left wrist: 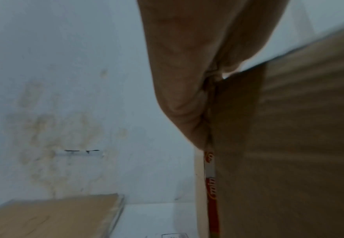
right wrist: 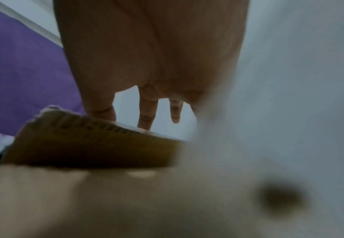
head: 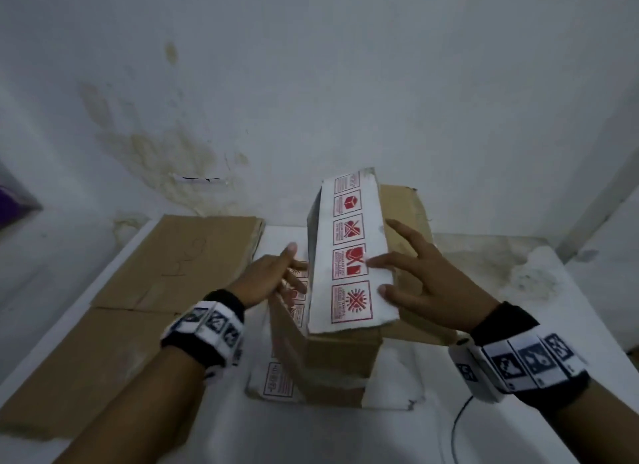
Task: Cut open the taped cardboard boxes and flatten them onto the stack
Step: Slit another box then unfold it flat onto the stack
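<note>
A brown cardboard box [head: 340, 354] stands on the white table, its top flap [head: 349, 256] white with red handling symbols and tilted up. My right hand [head: 415, 280] lies on that flap with fingers spread and straight; in the right wrist view the fingers [right wrist: 146, 112] rest on the flap's corrugated edge [right wrist: 98, 127]. My left hand [head: 276, 273] is against the box's left side under the flap, fingers extended and partly hidden. In the left wrist view my left hand's palm [left wrist: 187, 72] lies along the box wall [left wrist: 289, 145]. The stack of flattened cardboard [head: 166, 273] lies to the left.
A stained white wall [head: 311, 100] rises right behind the table [head: 518, 290]. A thin black cable [head: 458, 425] runs off the near right edge. Something purple [head: 14, 201] sits at far left. Another brown flap [head: 408, 214] sticks out behind the box.
</note>
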